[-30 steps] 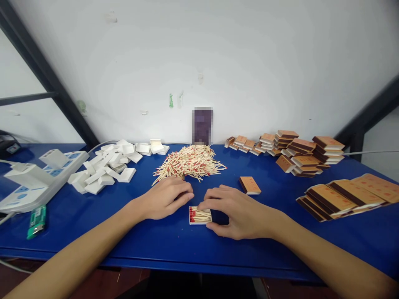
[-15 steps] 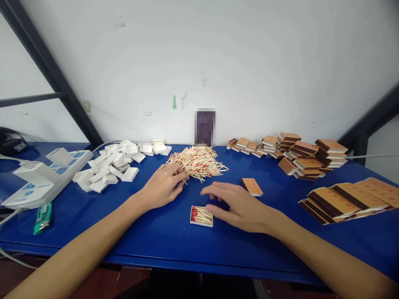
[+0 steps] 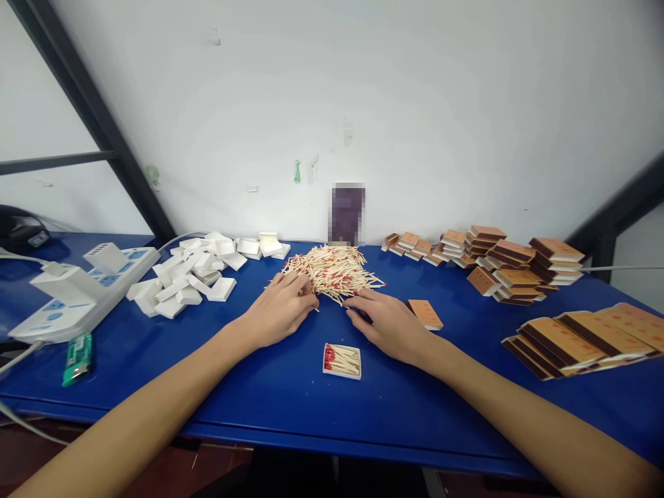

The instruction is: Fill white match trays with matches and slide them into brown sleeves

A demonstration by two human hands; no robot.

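A loose heap of red-tipped matches (image 3: 332, 270) lies in the middle of the blue table. My left hand (image 3: 283, 308) is at the heap's near left edge, fingers curled, with a pale match end poking out by the fingertips. At the near right edge, my right hand (image 3: 386, 321) touches the outermost matches; its thumb and fingers are slightly apart. Closer to me lies a white matchbox tray (image 3: 341, 377) filled with matches, their red heads to the left. An orange matchbox sleeve (image 3: 426, 315) rests just beyond my right hand, partly hidden by it.
White empty trays (image 3: 189, 270) are piled at the left, beside a power strip (image 3: 104, 297) with plugs and a green packet (image 3: 77, 360). Stacked orange matchbox sleeves (image 3: 511, 277) stand at the back right; a leaning row of sleeves (image 3: 581, 335) lies nearer.
My right hand has moved from above the filled tray forward to the edge of the match heap, leaving the tray uncovered. My left hand stays at the heap. The view has shifted slightly.
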